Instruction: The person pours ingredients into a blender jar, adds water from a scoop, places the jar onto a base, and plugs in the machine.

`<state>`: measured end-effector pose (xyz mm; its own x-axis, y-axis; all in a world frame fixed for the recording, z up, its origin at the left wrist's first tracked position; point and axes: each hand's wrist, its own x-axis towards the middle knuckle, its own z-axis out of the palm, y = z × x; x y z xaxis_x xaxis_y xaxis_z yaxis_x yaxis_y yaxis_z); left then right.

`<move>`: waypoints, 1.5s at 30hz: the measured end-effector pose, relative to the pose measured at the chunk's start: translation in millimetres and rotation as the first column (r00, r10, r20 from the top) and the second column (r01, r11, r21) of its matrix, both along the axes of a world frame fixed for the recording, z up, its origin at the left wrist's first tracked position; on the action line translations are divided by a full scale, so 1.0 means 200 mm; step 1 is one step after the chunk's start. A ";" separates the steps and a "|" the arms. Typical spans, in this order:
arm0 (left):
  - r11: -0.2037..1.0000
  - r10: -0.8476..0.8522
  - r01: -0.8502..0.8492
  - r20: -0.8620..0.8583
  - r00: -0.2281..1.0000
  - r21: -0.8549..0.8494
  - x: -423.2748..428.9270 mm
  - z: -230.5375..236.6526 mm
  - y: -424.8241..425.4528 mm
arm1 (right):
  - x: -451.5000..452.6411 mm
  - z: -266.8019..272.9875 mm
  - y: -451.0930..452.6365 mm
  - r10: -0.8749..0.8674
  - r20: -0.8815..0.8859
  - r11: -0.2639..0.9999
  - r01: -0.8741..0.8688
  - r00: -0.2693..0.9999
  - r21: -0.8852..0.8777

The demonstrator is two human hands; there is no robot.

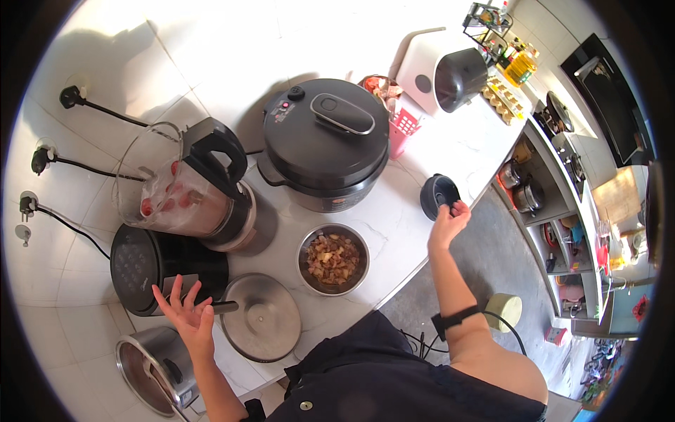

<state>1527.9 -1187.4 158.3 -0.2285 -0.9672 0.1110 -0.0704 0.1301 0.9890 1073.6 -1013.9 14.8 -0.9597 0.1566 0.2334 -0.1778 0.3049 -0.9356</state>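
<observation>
My left hand (192, 319) is raised with its fingers spread and holds nothing, in front of a black Midea air fryer (137, 269). Over at the counter's front edge, my right hand (448, 224) has thumb and fingers at the rim of a round black lid (436, 192). A blender's clear jug (174, 198), uncovered at the top, contains red pieces and pinkish contents; its black handle faces the cooker. Between my arms sits a steel bowl (364, 264) of small chopped brownish pieces. A flat metal lid (262, 322) lies to the bowl's left.
A black electric pressure cooker (321, 140) stands behind the bowl. Farther right are a pink basket (403, 134), a white appliance (422, 74) and an egg tray (501, 100). A steel pot (158, 364) is at lower left. Black power cords (111, 113) run from wall sockets.
</observation>
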 end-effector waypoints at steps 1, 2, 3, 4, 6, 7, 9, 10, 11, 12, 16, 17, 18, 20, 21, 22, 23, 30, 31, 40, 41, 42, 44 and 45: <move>1.000 -0.012 0.012 -0.004 1.000 -0.003 -0.01 0.00 0.01 | -0.12 -0.07 0.05 -0.324 0.114 0.935 0.300 0.939 0.188; 0.999 -0.018 0.017 -0.019 1.000 -0.031 -0.02 0.00 0.02 | -0.17 -0.09 0.08 -0.396 0.396 0.915 0.393 0.828 0.095; 0.998 -0.023 0.021 -0.037 0.999 -0.060 -0.02 0.00 0.04 | -0.22 -0.10 0.11 -0.396 0.649 0.867 0.498 0.650 0.030; 0.997 -0.027 0.025 -0.042 0.999 -0.067 -0.03 0.00 0.05 | -0.28 -0.17 0.19 -0.105 0.833 0.884 0.434 0.544 -0.171; 0.993 -0.113 0.111 -0.054 0.992 -0.042 -0.04 0.02 0.07 | -0.34 -0.29 0.27 0.200 0.820 0.772 0.430 0.536 -0.469; 0.993 -0.107 0.104 -0.056 0.993 -0.051 -0.03 0.03 0.08 | -0.33 -0.27 0.26 0.290 0.748 0.712 0.388 0.596 -0.585; 0.984 -0.167 0.168 0.025 0.986 -0.060 0.00 0.08 0.10 | -0.26 -0.25 0.22 0.164 0.600 0.739 0.305 0.783 -0.601; 0.982 -0.167 0.170 0.038 0.985 -0.081 0.01 0.12 0.11 | -0.14 -0.17 0.15 0.077 0.486 0.756 0.267 0.870 -0.598; 0.985 -0.140 0.143 0.040 0.989 -0.096 0.00 0.16 0.12 | -0.06 -0.09 0.12 0.185 0.315 0.708 0.096 0.931 -0.699; 0.979 -0.181 0.183 0.031 0.983 -0.090 -0.01 0.20 0.13 | 0.04 0.02 0.08 0.221 0.197 0.653 0.005 0.955 -0.757; 0.902 -0.411 0.426 -0.172 0.895 0.062 -0.25 0.31 0.12 | 0.33 0.42 -0.08 0.599 -0.234 0.469 -0.573 0.765 -0.672; 0.854 -0.482 0.510 -0.211 0.850 0.103 -0.30 0.33 0.11 | 0.43 0.51 -0.14 0.654 -0.304 0.423 -0.668 0.693 -0.613; 0.794 -0.525 0.579 -0.271 0.807 0.184 -0.36 0.34 0.11 | 0.56 0.57 -0.21 0.718 -0.296 0.299 -0.664 0.629 -0.685; 0.652 -0.560 0.725 -0.503 0.658 0.222 -0.44 0.36 0.15 | 0.79 0.67 -0.32 0.870 -0.227 0.301 -0.835 0.438 -0.461; 0.727 -0.472 0.659 -0.556 0.684 0.193 -0.46 0.41 0.19 | 0.84 0.72 -0.37 0.915 -0.323 0.226 -0.970 0.241 -0.084; 0.736 -0.385 0.643 -0.650 0.655 0.212 -0.40 0.37 0.17 | 0.93 0.80 -0.39 0.970 -0.237 -0.053 -0.909 0.051 -0.413; 0.741 -0.294 0.632 -0.735 0.611 0.229 -0.34 0.33 0.14 | 0.97 0.89 -0.43 0.947 -0.283 -0.294 -0.770 -0.153 -0.567; 0.885 -0.196 0.107 -0.153 0.969 -0.453 -0.16 0.67 -0.09 | 0.93 1.34 -0.85 0.783 -0.590 -0.531 -0.707 -0.197 -0.468; 0.825 -0.166 0.103 -0.065 0.984 -0.555 -0.19 0.73 -0.16 | 0.90 1.40 -0.93 0.767 -0.601 -0.493 -0.804 -0.222 -0.332; 0.682 0.138 0.232 0.433 0.891 -0.693 -0.26 0.83 -0.56 | 0.78 1.31 -1.50 0.947 -0.320 0.102 -0.942 -0.005 0.318; 0.714 0.113 0.263 0.479 0.871 -0.648 -0.23 0.81 -0.59 | 0.77 1.26 -1.53 0.932 -0.363 0.143 -0.905 -0.013 0.400; 0.713 0.112 0.266 0.480 0.870 -0.649 -0.21 0.81 -0.61 | 0.77 1.24 -1.54 0.937 -0.351 0.156 -0.888 -0.006 0.433; 0.703 0.030 0.430 0.629 0.777 -0.566 -0.19 0.81 -0.65 | 0.75 1.21 -1.57 0.942 -0.336 0.172 -0.869 0.007 0.463; 0.709 0.030 0.430 0.633 0.773 -0.559 -0.19 0.84 -0.66 | 0.78 1.20 -1.58 0.936 -0.311 -0.078 -0.959 -0.164 0.271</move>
<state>1489.7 -1319.3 326.2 -0.6446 -0.6139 0.4556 -0.4588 0.7874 0.4118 1228.7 -1330.0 255.1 0.0604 -0.8305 0.5538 -0.4782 -0.5110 -0.7143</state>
